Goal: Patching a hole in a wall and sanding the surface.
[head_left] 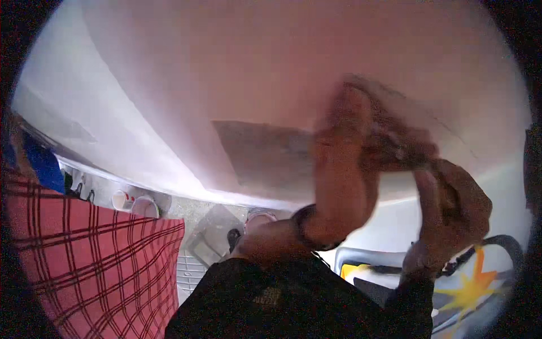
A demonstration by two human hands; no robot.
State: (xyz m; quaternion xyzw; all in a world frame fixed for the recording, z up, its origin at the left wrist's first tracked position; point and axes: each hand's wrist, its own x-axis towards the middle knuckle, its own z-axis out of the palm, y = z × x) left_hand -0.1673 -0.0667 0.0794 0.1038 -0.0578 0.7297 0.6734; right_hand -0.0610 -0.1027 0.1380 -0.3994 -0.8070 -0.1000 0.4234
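Action is centred right of the middle, where the left hand (345, 144) is raised high against a broad pale surface (254, 56), its wrist circled by a dark band (307, 226). Close beside it, lower and to the right, the right hand (456, 198) is held with its fingers bent inward toward the left, and both forearms are covered by black sleeves (412, 302). With the blur this heavy, it cannot be told whether either hand's fingers are closed on anything, or what the dark smudge between them is. The pale surface is stretched across the whole upper view, and a grey-brown patch (265, 152) is seen on it, just left of the left hand. Down on the left, a good corner is filled by pink-red checked cloth (101, 248); past its upper edge, a white bucket (120, 200) is spotted on the grey floor (197, 210). Lower right, a yellow-orange starburst pattern (474, 283) is shown beneath the right hand.
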